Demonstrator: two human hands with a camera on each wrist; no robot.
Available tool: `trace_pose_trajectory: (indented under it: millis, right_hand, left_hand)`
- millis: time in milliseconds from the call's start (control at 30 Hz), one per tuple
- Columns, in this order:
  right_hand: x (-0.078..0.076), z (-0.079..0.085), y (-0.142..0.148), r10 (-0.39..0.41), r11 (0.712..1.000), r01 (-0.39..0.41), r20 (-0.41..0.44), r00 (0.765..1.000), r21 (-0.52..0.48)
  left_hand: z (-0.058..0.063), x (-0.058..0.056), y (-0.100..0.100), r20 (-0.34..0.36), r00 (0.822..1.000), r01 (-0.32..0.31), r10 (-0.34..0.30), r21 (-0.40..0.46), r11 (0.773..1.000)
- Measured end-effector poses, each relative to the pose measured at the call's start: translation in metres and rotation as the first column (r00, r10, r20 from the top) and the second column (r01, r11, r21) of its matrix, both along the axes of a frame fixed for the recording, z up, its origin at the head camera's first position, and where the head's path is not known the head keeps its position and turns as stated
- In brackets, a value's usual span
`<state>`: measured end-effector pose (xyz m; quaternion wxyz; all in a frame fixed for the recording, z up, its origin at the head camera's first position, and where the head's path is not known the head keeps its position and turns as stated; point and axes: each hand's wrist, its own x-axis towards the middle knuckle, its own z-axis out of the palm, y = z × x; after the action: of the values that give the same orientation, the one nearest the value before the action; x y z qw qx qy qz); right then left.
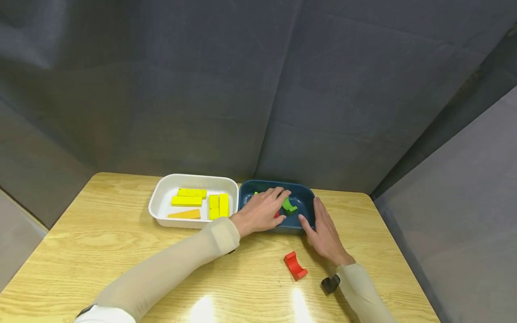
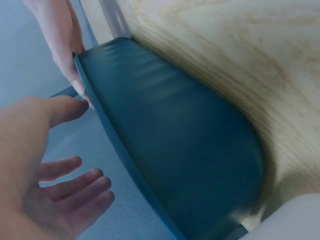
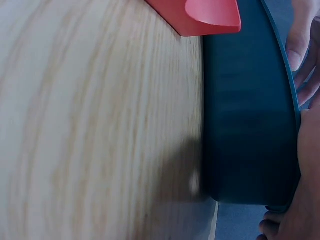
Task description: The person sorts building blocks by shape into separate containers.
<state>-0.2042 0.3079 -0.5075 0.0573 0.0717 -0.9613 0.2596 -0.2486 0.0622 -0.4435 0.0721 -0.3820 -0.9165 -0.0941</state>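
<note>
My left hand (image 1: 260,211) reaches over the dark blue tray (image 1: 303,196). In the left wrist view its fingers are loosely bent, with nothing between them and the thumb. A green arched block (image 1: 288,206) lies in the tray beside this hand, and a bit of a red block (image 1: 277,214) shows under it. My right hand (image 1: 328,237) holds the tray's right end, thumb over the front rim and fingers along the outside. On the table in front of the tray lies a red arched block (image 1: 295,265), left of the right wrist.
A white tray (image 1: 161,197) stands against the blue tray's left side. Several yellow blocks (image 1: 192,193) and one orange-yellow piece (image 1: 185,214) lie in it. Dark cloth (image 1: 258,89) hangs behind the wooden table (image 1: 101,242).
</note>
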Motion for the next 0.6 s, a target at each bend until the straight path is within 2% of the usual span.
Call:
trace_pose_trajectory:
  millis: [333, 600]
  right_hand:
    - [0.0, 0.0, 0.0, 0.003, 1.0, -0.003, -0.005, 1.0, -0.006]
    - [0.0, -0.001, 0.001, 0.008, 1.0, -0.008, -0.014, 1.0, -0.009]
  left_hand:
    - [0.004, 0.011, 0.0, -0.017, 1.0, 0.011, -0.011, 0.019, 1.0]
    - [0.005, 0.027, -0.002, 0.007, 1.0, 0.023, -0.024, 0.081, 0.996]
